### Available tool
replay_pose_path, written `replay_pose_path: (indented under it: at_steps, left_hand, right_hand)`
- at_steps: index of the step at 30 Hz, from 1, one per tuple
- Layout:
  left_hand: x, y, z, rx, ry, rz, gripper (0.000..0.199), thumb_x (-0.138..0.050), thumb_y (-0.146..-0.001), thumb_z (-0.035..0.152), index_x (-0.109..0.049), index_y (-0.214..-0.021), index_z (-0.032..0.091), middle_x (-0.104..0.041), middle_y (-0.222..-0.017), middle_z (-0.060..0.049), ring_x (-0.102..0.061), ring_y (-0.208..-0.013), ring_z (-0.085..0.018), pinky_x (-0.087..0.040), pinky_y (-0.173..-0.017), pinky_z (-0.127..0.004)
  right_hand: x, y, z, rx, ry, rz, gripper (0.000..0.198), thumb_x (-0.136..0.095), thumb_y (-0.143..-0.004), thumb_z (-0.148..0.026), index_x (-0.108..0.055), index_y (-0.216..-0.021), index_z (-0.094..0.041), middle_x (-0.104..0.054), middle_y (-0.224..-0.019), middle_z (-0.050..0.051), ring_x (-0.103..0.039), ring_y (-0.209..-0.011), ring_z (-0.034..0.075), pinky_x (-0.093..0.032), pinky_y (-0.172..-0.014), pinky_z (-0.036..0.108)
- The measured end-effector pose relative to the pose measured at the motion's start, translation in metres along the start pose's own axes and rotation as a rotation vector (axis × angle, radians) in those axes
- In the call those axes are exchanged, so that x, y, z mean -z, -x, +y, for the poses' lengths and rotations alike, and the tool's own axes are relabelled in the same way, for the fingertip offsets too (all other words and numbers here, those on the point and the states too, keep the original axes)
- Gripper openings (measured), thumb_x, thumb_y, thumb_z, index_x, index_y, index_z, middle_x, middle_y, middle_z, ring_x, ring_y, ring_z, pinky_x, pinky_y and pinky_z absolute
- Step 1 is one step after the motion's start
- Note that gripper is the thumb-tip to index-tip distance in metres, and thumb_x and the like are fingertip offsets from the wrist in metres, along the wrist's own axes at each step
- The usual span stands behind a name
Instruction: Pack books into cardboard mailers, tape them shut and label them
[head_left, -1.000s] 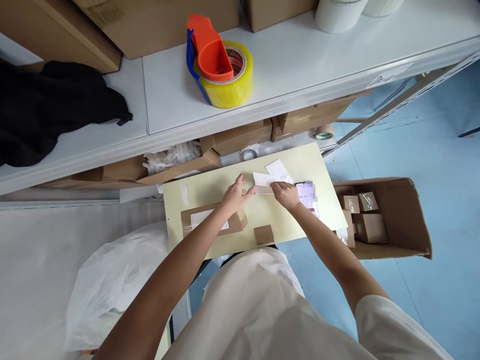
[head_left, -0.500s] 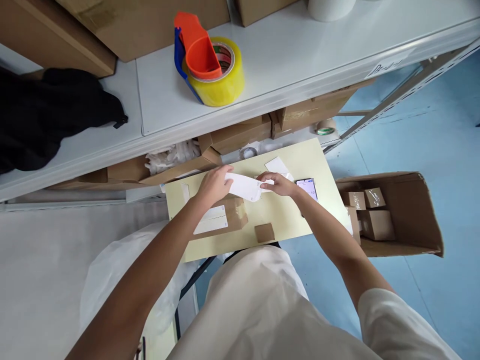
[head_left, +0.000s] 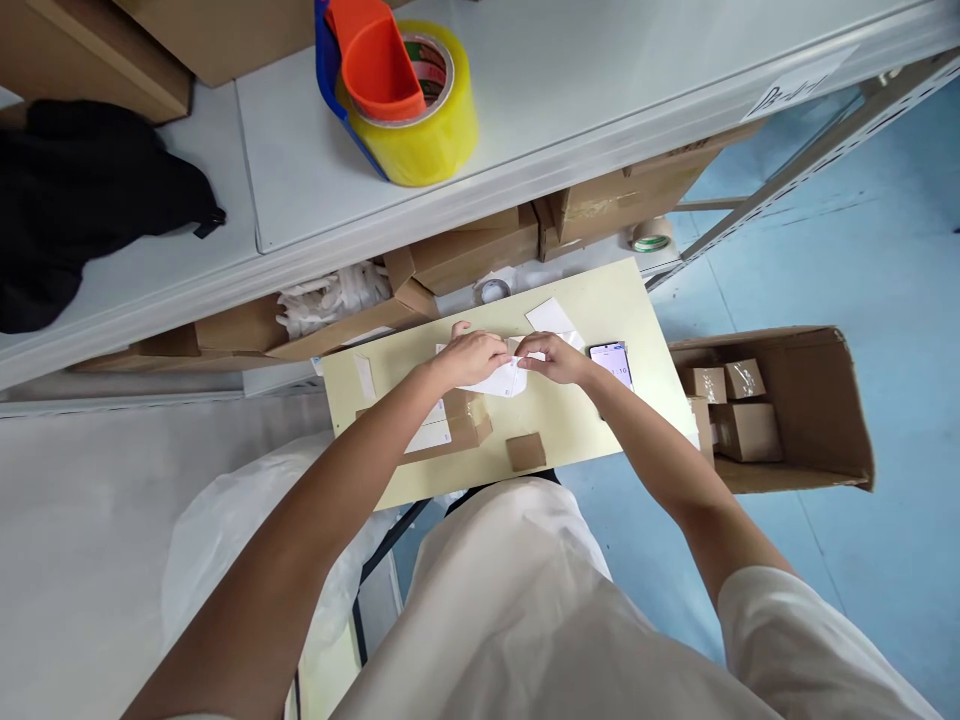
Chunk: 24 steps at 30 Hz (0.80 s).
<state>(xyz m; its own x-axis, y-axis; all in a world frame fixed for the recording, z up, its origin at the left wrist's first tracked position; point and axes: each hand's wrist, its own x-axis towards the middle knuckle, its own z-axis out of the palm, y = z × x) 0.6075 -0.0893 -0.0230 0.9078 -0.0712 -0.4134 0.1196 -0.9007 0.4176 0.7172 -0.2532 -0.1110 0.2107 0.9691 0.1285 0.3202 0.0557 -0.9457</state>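
Note:
A strip of white paper labels stretches between my hands above the small cream table. My left hand lies over the strip from above, its fingers closed on it close to my right fingertips. With thumb and fingers, my right hand pinches the strip at a line near its right end. Beneath my left forearm is a brown cardboard box bearing white labels. A small brown carton sits at the table's near edge.
Right of my right hand lies a phone. An open cardboard box holding several small cartons stands beyond the table's right end. Ahead, a grey shelf overhangs, carrying yellow tape in a dispenser and black cloth.
My left hand has slid right along the label strip, up to my right hand, and turned palm-down over it. My right hand keeps its pinch. The view has shifted slightly.

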Motion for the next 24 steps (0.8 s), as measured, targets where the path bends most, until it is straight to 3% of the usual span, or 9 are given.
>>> replay_pose_path:
  at_steps: [3,8,17,21,24]
  left_hand:
    - [-0.001,-0.003,-0.004,-0.001,0.079,-0.021,0.034,-0.04,-0.088,0.032,-0.06,-0.064,0.017,-0.061,-0.072,-0.002,-0.054,-0.07,-0.015,-0.036,-0.077,-0.031]
    - [-0.013,-0.008,-0.016,0.013,0.264,-0.02,0.032,-0.043,-0.084,0.035,-0.055,-0.06,0.017,-0.052,-0.059,0.002,-0.045,-0.059,-0.012,-0.031,-0.056,-0.025]
    - [-0.031,-0.019,-0.03,0.052,0.455,-0.014,0.033,-0.043,-0.08,0.04,-0.047,-0.057,0.017,-0.039,-0.055,0.005,-0.037,-0.056,-0.009,-0.028,-0.051,-0.022]
    - [-0.033,-0.02,-0.041,0.084,0.456,-0.004,0.033,-0.041,-0.082,0.039,-0.048,-0.058,0.017,-0.043,-0.055,0.004,-0.038,-0.056,-0.01,-0.03,-0.052,-0.022]
    - [-0.028,-0.021,-0.044,0.085,0.337,0.002,0.033,-0.041,-0.085,0.039,-0.055,-0.065,0.017,-0.051,-0.059,0.002,-0.043,-0.057,-0.012,-0.031,-0.053,-0.024]
  right_hand:
    - [-0.001,-0.001,0.003,0.016,0.037,0.013,0.037,-0.053,-0.085,-0.053,-0.065,-0.077,-0.019,-0.065,-0.075,0.006,-0.057,-0.072,0.018,-0.044,-0.072,0.03]
    - [-0.002,0.0,0.008,0.008,0.052,0.038,0.04,-0.05,-0.086,-0.055,-0.065,-0.077,-0.019,-0.067,-0.077,0.007,-0.058,-0.074,0.019,-0.044,-0.075,0.032]
    - [0.002,0.0,0.016,-0.054,0.01,0.013,0.039,-0.053,-0.085,-0.054,-0.066,-0.079,-0.018,-0.068,-0.08,0.008,-0.059,-0.078,0.019,-0.045,-0.074,0.031]
    - [0.006,0.004,0.019,-0.099,-0.044,0.028,0.035,-0.055,-0.085,-0.05,-0.068,-0.079,-0.018,-0.07,-0.083,0.008,-0.061,-0.083,0.019,-0.045,-0.078,0.031]
    - [0.01,0.004,0.02,-0.143,-0.03,0.006,0.027,-0.064,-0.079,-0.043,-0.068,-0.09,-0.018,-0.071,-0.09,0.006,-0.063,-0.086,0.02,-0.044,-0.082,0.033]
